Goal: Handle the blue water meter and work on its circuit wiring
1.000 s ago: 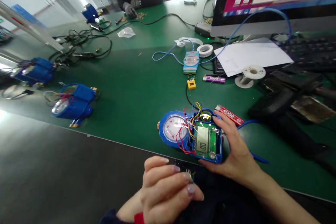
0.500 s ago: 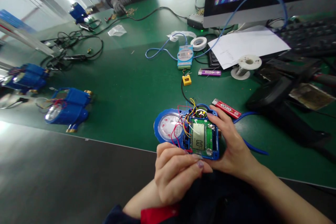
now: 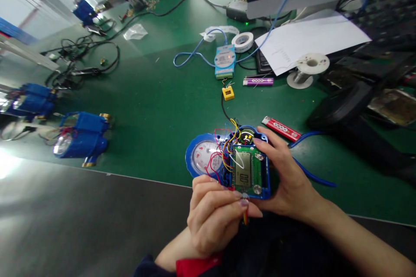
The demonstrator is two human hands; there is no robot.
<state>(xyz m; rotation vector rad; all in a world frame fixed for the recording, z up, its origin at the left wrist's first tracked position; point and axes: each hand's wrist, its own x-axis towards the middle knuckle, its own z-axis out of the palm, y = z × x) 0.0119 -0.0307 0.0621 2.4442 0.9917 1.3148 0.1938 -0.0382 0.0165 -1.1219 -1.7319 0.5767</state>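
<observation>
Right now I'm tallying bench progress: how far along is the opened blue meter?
Done: the blue meter lies open, its green circuit board seated and the display lit. In hand: the right hand steadies the housing while the left hand pinches small wires at its near edge. Left: loose coloured wires remain exposed, and no cover is fitted.

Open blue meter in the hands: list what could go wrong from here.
1. The loose red and yellow wires bunch beside the circuit board; the left hand, pinching something small at the housing's near edge, could snag one.
2. The blue meter sits near the green mat's edge, steadied only by the right hand; it might slip off.
</observation>
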